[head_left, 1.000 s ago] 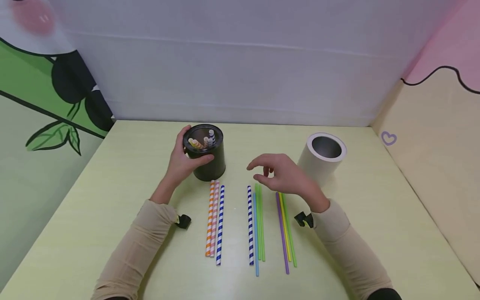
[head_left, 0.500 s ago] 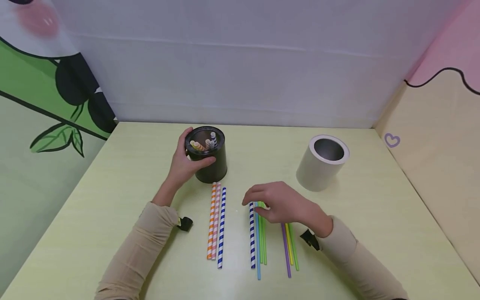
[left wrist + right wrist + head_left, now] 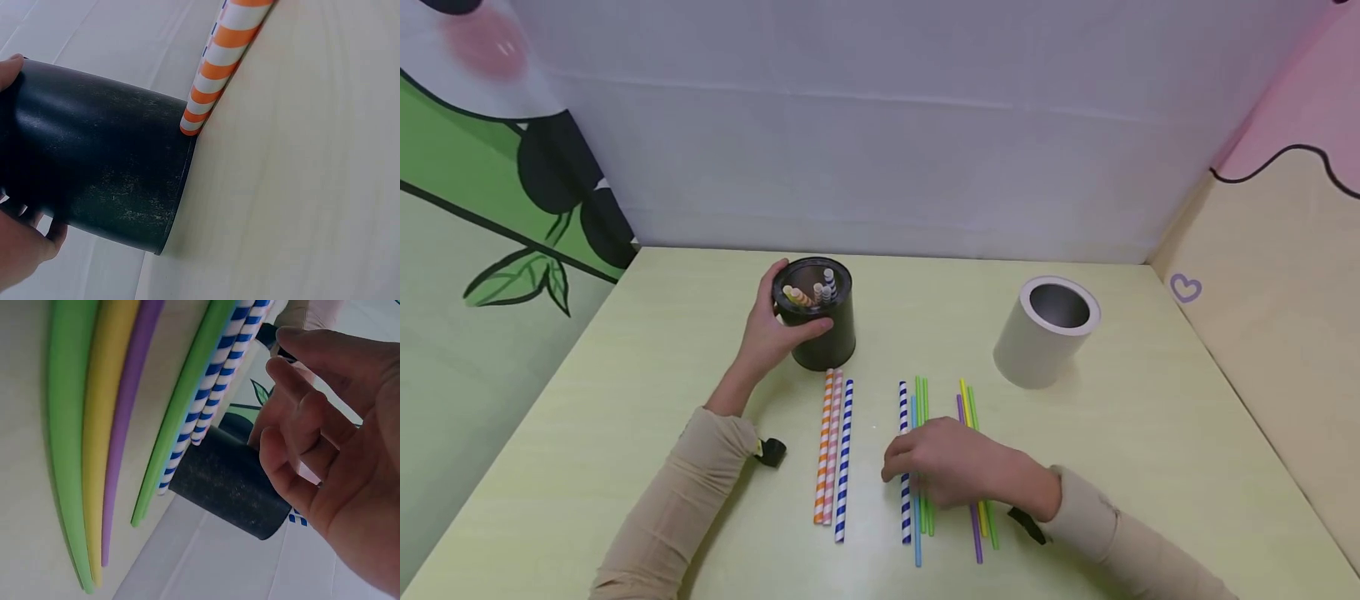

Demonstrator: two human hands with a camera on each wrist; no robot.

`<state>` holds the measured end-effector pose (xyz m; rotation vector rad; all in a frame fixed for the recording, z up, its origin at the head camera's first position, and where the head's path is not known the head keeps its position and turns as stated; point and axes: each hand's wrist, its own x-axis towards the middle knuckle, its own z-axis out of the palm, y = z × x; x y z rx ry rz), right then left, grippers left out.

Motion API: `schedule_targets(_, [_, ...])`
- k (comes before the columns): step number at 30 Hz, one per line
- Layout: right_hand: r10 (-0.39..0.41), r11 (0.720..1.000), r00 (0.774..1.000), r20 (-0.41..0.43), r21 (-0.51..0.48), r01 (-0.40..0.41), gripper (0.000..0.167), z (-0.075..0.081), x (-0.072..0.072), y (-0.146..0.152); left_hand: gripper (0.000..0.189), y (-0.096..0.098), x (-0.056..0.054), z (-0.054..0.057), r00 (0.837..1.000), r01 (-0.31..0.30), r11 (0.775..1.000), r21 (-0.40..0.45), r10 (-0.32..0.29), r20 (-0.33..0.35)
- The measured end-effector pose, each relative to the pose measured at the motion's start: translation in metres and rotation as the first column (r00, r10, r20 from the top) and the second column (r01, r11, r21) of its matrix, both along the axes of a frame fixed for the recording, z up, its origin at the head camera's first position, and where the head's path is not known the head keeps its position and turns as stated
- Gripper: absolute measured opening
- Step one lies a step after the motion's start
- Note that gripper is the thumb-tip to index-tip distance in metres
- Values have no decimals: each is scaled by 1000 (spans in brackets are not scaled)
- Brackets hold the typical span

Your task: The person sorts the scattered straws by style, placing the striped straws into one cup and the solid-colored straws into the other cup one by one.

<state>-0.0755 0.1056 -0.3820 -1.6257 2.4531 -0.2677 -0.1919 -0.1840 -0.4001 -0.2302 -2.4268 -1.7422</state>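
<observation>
Curling our left hand (image 3: 766, 335) round the black cup (image 3: 832, 342), thumb across its front, we hold it upright on the table (image 3: 700, 308), straw ends (image 3: 817, 292) showing inside its mouth. Our right hand (image 3: 953, 460) hovers over the middle group, fingers loosely bent with a gap between thumb and fingertips; beneath it lie a blue-striped straw (image 3: 906, 510), a light blue straw (image 3: 917, 546) and two green straws (image 3: 926, 400). Just right are a purple straw (image 3: 977, 543), a yellow straw (image 3: 982, 521) and a third green straw (image 3: 994, 533). Three striped straws (image 3: 832, 450) lie near the cup's base; a white cup (image 3: 1030, 354) stands apart, farther right.

Purple heart (image 3: 1186, 288) on beige wall (image 3: 1273, 333).
</observation>
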Motion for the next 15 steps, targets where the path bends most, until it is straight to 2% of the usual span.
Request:
schedule_targets(6, [59,998,998,-13,9,-59,29,-7,4,-4,101,0,1,-1,1000,-1,1000,-6,1,5])
schedule_targets(15, [96,994,995,-30,50,-95,29,-17,6,-10,103,0,1,0,1000,0,1000,-18,0,-12])
